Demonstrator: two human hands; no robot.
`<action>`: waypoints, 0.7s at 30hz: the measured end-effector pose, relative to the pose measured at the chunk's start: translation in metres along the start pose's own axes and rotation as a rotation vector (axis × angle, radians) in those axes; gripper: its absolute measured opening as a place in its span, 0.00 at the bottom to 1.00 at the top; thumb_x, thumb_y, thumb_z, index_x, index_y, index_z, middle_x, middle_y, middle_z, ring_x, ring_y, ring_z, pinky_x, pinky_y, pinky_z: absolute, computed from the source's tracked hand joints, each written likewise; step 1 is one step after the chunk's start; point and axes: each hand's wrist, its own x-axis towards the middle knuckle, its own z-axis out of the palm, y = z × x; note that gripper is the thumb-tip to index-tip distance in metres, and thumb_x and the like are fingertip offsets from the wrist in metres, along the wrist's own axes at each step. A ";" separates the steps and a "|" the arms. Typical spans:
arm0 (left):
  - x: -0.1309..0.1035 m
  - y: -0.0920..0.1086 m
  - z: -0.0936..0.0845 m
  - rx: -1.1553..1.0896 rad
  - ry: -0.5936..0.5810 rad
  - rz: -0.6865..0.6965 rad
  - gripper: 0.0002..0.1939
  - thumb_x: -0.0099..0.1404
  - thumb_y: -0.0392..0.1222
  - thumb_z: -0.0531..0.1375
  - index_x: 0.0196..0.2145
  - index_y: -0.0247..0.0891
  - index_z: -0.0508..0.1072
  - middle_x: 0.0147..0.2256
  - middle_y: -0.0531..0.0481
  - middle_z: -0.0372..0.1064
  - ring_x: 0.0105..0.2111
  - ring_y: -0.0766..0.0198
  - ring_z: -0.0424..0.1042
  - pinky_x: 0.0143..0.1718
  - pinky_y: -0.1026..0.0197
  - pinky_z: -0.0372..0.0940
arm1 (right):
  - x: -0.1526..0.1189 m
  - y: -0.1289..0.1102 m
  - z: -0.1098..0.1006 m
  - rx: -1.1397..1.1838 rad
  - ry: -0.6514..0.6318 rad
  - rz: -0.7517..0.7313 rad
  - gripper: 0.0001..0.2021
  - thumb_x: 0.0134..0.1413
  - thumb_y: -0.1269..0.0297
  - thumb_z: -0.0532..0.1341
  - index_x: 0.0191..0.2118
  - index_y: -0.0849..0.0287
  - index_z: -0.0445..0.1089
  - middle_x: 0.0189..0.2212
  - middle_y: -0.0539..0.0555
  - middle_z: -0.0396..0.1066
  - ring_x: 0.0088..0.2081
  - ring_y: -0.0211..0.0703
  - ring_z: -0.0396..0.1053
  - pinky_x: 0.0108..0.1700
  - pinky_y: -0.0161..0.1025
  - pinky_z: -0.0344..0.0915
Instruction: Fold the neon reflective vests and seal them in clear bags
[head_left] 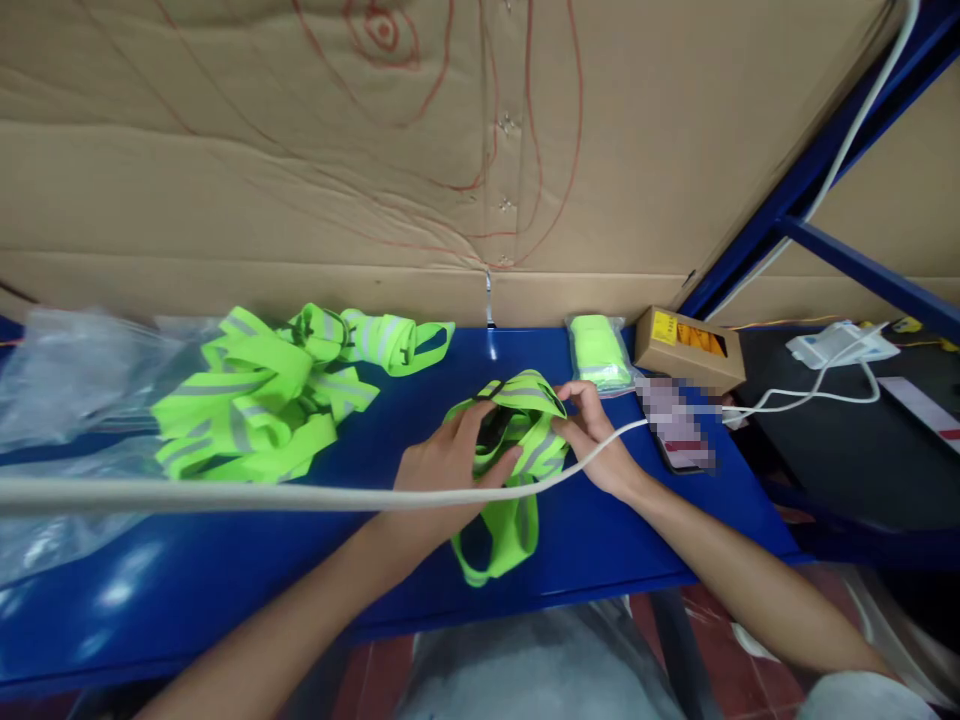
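Between my hands is a bundled neon-yellow reflective strap (536,455) with silver stripes and dark buckle parts, one loop hanging down toward the table's front edge. My left hand (442,465) grips the bundle from the left, thumb in front and fingers over the top. With bent fingers my right hand (596,435) pinches the strap's right edge. A heap of similar reflective straps (262,400) lies to the left, with a rolled strap (382,340) behind it. A packed neon-yellow bundle (598,350) in clear plastic lies beyond my right hand.
A white cable (300,497) crosses in front of my hands. Clear plastic bags (75,380) lie at the left of the blue table (225,590). On the right are a cardboard box (690,350) with orange contents, a phone (679,430) and a white packet (841,345). Cardboard (300,180) stands behind.
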 end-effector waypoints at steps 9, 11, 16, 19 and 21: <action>0.019 -0.023 -0.006 -0.709 -0.122 -0.075 0.24 0.64 0.56 0.65 0.50 0.37 0.80 0.50 0.43 0.79 0.51 0.45 0.76 0.55 0.50 0.69 | -0.002 0.001 -0.002 -0.138 0.068 -0.058 0.15 0.62 0.65 0.57 0.51 0.51 0.53 0.46 0.53 0.66 0.34 0.42 0.67 0.37 0.41 0.65; 0.018 -0.023 -0.009 -0.817 -0.079 -0.119 0.24 0.61 0.55 0.69 0.49 0.38 0.81 0.49 0.43 0.79 0.51 0.45 0.77 0.54 0.51 0.70 | 0.000 0.000 -0.004 -0.228 0.133 -0.059 0.15 0.61 0.64 0.58 0.50 0.52 0.54 0.44 0.53 0.66 0.36 0.44 0.68 0.39 0.42 0.66; 0.017 -0.020 -0.021 -1.149 -0.025 -0.224 0.23 0.54 0.45 0.75 0.48 0.41 0.82 0.49 0.46 0.79 0.50 0.52 0.77 0.52 0.58 0.71 | 0.003 0.003 -0.005 -0.329 0.183 -0.112 0.18 0.57 0.66 0.57 0.53 0.54 0.54 0.44 0.56 0.67 0.43 0.49 0.69 0.48 0.50 0.67; 0.023 -0.022 -0.024 -1.393 -0.054 -0.280 0.22 0.47 0.38 0.77 0.42 0.41 0.83 0.43 0.48 0.81 0.43 0.58 0.78 0.45 0.62 0.72 | 0.003 0.006 -0.004 -0.430 0.252 -0.258 0.25 0.54 0.68 0.59 0.57 0.55 0.55 0.55 0.62 0.62 0.58 0.57 0.64 0.59 0.58 0.62; 0.027 -0.024 -0.023 -1.474 -0.077 -0.297 0.22 0.43 0.35 0.77 0.38 0.41 0.83 0.39 0.50 0.80 0.38 0.61 0.77 0.39 0.65 0.71 | 0.001 0.005 -0.003 -0.519 0.305 -0.359 0.29 0.55 0.69 0.60 0.61 0.55 0.54 0.63 0.65 0.55 0.66 0.61 0.55 0.63 0.62 0.57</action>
